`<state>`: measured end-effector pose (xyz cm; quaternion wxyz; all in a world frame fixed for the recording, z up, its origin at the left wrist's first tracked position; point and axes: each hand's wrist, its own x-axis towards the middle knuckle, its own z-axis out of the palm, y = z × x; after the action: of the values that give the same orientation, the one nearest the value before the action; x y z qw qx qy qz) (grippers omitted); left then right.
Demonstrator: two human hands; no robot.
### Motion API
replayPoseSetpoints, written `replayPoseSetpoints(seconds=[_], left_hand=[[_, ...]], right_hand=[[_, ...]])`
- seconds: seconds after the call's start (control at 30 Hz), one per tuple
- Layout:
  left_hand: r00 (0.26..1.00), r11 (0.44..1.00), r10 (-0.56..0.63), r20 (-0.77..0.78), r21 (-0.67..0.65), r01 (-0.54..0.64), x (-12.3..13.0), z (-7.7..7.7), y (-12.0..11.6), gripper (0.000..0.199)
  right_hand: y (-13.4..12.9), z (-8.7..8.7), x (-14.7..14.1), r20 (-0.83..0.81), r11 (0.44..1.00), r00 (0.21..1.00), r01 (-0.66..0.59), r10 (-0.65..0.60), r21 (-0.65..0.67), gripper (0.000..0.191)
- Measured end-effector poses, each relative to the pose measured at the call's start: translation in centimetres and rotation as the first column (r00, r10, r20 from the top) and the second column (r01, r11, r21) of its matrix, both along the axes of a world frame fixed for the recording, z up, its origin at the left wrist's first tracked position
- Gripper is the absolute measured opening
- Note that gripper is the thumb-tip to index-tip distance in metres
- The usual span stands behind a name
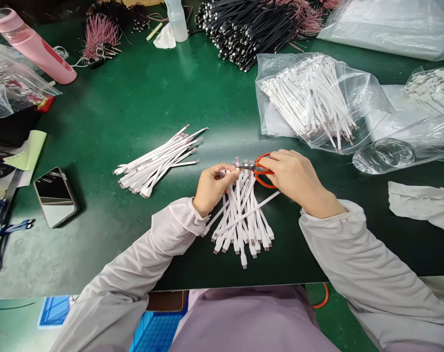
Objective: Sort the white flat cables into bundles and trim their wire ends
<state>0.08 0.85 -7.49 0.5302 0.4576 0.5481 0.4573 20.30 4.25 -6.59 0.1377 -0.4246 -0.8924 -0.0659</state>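
My left hand [213, 187] pinches the wire end of a white cable, just above a fanned pile of white cables [243, 222]. Orange-handled cutters [263, 172] are in my right hand [297, 178], fingers wrapped round the grips. The dark jaws of the cutters point left and meet the wire end at my left fingertips. Whether the jaws are closed on the wire is too small to tell. The pile's plugs lie toward me, its pinkish bare wires away from me. Left of my hands lies a second bundle of white cables [159, 161].
A phone [56, 197] and a pink bottle [33, 46] are at the left. Black cables [249, 32] are heaped at the back. Plastic bags of white cables [311, 98] stretch along the right, with a white cloth [421, 203] nearer me. The table's front edge [222, 288] runs before my body.
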Motion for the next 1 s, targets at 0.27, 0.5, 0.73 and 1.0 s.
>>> replayPoseSetpoints(seconds=[0.27,0.5,0.73,1.0], left_hand=[[0.996,0.995,-0.072,0.056,-0.058,0.075,-0.4,0.5,0.1,0.026],[0.968,0.986,-0.020,0.251,-0.154,0.060,-0.3,0.2,0.2,0.029],[0.974,0.990,-0.071,0.214,-0.100,0.095,-0.3,0.4,0.0,0.028],[0.961,0.989,-0.038,0.274,-0.126,0.075,-0.2,0.3,0.0,0.031]], right_hand=[[0.1,-0.4,-0.6,-0.392,0.988,0.907,0.135,-0.153,-0.072,0.016],[-1.0,0.2,-2.1,-0.667,0.955,0.739,-0.123,-0.095,-0.272,0.025],[-1.3,-0.1,-2.9,-0.690,0.925,0.720,-0.215,-0.067,-0.314,0.021],[-1.4,-0.6,-2.9,-0.675,0.920,0.731,-0.193,-0.097,-0.341,0.018]])
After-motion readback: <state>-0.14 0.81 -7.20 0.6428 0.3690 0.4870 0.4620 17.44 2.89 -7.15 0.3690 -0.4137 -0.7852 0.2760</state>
